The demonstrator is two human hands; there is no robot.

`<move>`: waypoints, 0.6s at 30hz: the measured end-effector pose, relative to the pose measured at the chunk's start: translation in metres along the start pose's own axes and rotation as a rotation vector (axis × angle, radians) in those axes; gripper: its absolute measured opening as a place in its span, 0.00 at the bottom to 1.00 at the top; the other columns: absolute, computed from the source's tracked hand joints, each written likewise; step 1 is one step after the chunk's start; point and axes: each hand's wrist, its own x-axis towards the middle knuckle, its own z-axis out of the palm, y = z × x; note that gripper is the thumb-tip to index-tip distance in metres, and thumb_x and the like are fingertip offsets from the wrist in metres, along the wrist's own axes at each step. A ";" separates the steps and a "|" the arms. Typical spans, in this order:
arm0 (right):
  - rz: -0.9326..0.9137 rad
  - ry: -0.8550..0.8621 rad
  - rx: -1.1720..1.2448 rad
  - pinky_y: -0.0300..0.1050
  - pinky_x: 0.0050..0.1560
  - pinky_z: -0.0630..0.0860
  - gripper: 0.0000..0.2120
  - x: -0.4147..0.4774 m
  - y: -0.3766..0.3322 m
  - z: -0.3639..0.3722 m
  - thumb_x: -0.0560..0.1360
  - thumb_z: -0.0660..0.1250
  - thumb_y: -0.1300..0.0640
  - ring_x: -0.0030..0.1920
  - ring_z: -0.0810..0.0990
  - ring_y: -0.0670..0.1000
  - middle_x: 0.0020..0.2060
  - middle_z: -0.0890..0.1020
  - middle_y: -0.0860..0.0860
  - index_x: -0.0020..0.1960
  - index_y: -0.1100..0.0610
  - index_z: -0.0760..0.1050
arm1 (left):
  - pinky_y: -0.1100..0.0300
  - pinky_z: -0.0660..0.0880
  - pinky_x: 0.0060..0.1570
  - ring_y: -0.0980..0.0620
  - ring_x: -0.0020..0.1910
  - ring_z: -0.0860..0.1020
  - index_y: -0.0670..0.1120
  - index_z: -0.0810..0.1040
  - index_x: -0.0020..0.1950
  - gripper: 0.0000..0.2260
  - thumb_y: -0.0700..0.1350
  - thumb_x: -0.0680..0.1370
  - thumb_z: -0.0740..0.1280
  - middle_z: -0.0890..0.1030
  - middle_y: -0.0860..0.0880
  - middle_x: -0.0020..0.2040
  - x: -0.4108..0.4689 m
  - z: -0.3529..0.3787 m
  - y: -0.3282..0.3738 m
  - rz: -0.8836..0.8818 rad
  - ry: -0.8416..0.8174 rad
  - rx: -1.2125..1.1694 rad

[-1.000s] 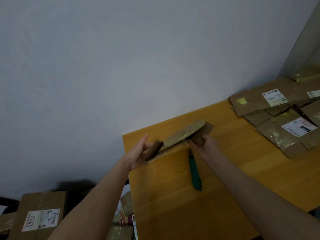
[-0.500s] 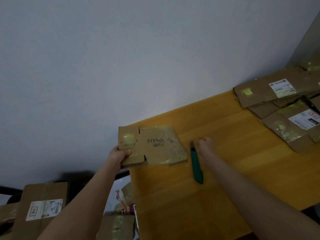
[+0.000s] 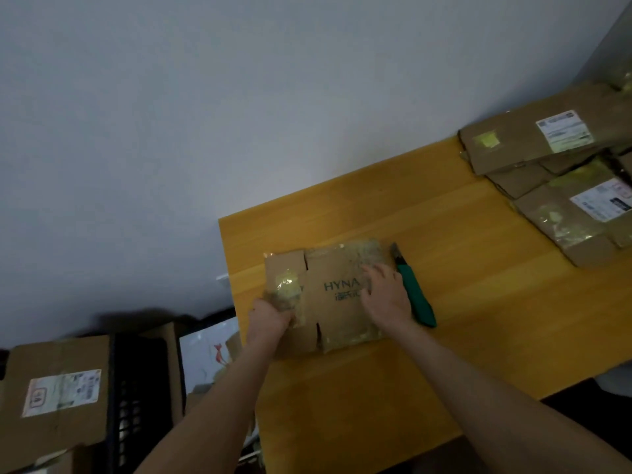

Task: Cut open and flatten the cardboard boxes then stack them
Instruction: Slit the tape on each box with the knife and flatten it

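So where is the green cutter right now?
In the head view, the green cutter lies on the yellow table, just right of the right hand, which rests on the flattened HYNA box beside it.

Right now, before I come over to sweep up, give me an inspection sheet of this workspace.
Surface: yellow wooden table, far edge against the wall.
Job's things: flattened box lying on the table; green knife just right of it; stack of flattened boxes at far right.
Clutter: labelled box and black crate on the floor, left.
Grips: left hand holds the box's left flap; right hand presses flat on it.
Cables: nothing seen.
Surroundings: the wall is plain grey.
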 end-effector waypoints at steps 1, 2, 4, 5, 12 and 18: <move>-0.058 -0.019 -0.107 0.52 0.73 0.60 0.26 0.001 0.001 0.002 0.80 0.57 0.50 0.75 0.54 0.57 0.75 0.58 0.52 0.76 0.50 0.57 | 0.46 0.73 0.58 0.38 0.65 0.70 0.40 0.60 0.73 0.31 0.47 0.76 0.71 0.65 0.38 0.69 -0.001 -0.001 -0.003 0.046 0.054 0.126; -0.114 -0.040 -0.199 0.54 0.75 0.54 0.29 0.002 0.001 0.005 0.81 0.56 0.47 0.77 0.48 0.58 0.77 0.53 0.53 0.78 0.50 0.51 | 0.46 0.72 0.60 0.38 0.67 0.67 0.41 0.57 0.75 0.32 0.46 0.77 0.69 0.62 0.38 0.71 0.001 -0.001 -0.005 0.140 0.117 0.227; -0.195 -0.079 -0.318 0.56 0.75 0.43 0.33 0.008 -0.001 0.012 0.80 0.52 0.41 0.77 0.39 0.60 0.78 0.45 0.54 0.79 0.48 0.43 | 0.48 0.66 0.69 0.39 0.73 0.60 0.42 0.51 0.78 0.32 0.46 0.79 0.64 0.57 0.39 0.76 0.003 0.005 0.000 0.442 0.212 0.350; -0.226 -0.091 -0.364 0.57 0.75 0.40 0.33 0.013 -0.003 0.015 0.80 0.51 0.39 0.77 0.37 0.60 0.78 0.43 0.54 0.78 0.48 0.40 | 0.47 0.60 0.73 0.40 0.76 0.55 0.42 0.49 0.79 0.32 0.47 0.80 0.62 0.54 0.41 0.78 0.006 0.010 0.006 0.590 0.222 0.405; -0.338 -0.139 -0.553 0.62 0.72 0.33 0.30 0.054 -0.006 0.041 0.80 0.42 0.37 0.76 0.36 0.60 0.76 0.35 0.51 0.77 0.44 0.36 | 0.39 0.42 0.74 0.44 0.78 0.41 0.55 0.36 0.76 0.27 0.60 0.79 0.38 0.40 0.50 0.79 0.041 0.054 0.015 0.769 0.150 0.718; -0.319 -0.123 -0.541 0.64 0.71 0.31 0.31 0.071 0.011 0.073 0.72 0.28 0.35 0.74 0.31 0.59 0.74 0.31 0.50 0.74 0.41 0.31 | 0.34 0.47 0.71 0.42 0.78 0.52 0.56 0.49 0.78 0.28 0.63 0.79 0.43 0.52 0.48 0.79 0.064 0.081 0.003 0.766 0.212 0.735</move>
